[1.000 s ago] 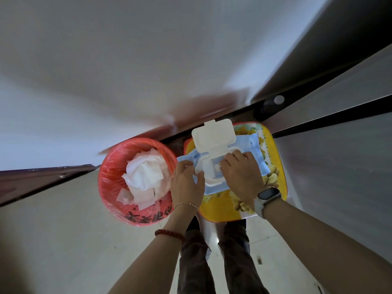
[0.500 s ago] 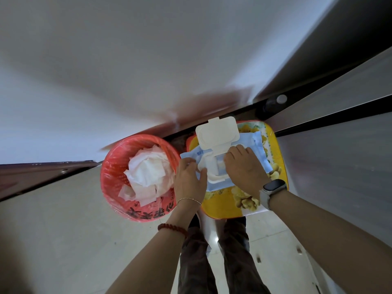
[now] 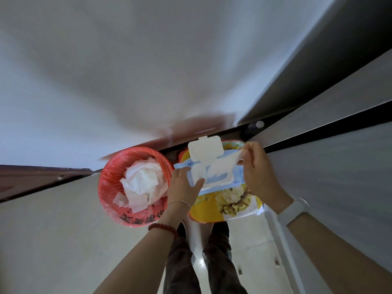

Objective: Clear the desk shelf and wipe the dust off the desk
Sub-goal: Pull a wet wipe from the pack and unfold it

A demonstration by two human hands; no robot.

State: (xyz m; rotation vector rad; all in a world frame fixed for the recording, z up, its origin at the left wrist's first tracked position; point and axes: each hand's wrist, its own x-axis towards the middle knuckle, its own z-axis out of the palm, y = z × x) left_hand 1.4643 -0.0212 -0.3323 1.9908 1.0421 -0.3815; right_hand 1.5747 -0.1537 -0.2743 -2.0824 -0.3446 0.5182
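Note:
A blue pack of wet wipes (image 3: 235,177) lies on a yellow patterned stool (image 3: 214,211), its white flip lid (image 3: 205,150) standing open. My left hand (image 3: 184,186) grips the pack's left end, thumb on the white opening frame. My right hand (image 3: 257,168) pinches a white wipe (image 3: 224,164) that stretches from the opening up and to the right. The desk and its shelf are not clearly in view.
A red waste bin (image 3: 110,187) lined with a red bag and filled with crumpled white tissues stands left of the stool. A grey panel (image 3: 339,166) with dark gaps rises on the right. My legs and a pale tiled floor (image 3: 250,251) are below.
My right hand has lifted from the pack's opening and moved up and right, drawing a wipe out. My left hand stays holding the pack down.

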